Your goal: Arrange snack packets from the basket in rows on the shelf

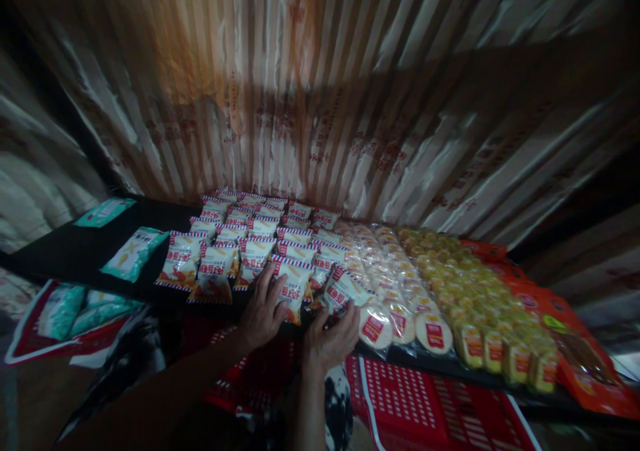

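My left hand [263,310] rests against the left side of a white, red and blue snack bag [294,283] in the front row, its fingers stretched and apart. Close by, my right hand [332,334] has thumb and fingers around the lower part of another such snack bag [345,290], which leans to the right. Behind and left of both hands, several matching snack bags [218,262] stand in rows on a black shelf [45,250]. Just right of my right hand are rows of round, clear-wrapped biscuits [433,333] with red labels.
Yellow wrapped packs [515,361] and orange-red bags [583,354] fill the right side. Teal bags [133,254] lie at the left. Red baskets [405,404] sit below the shelf's front edge, one holding teal bags. A pleated, printed sheet [300,104] hangs behind.
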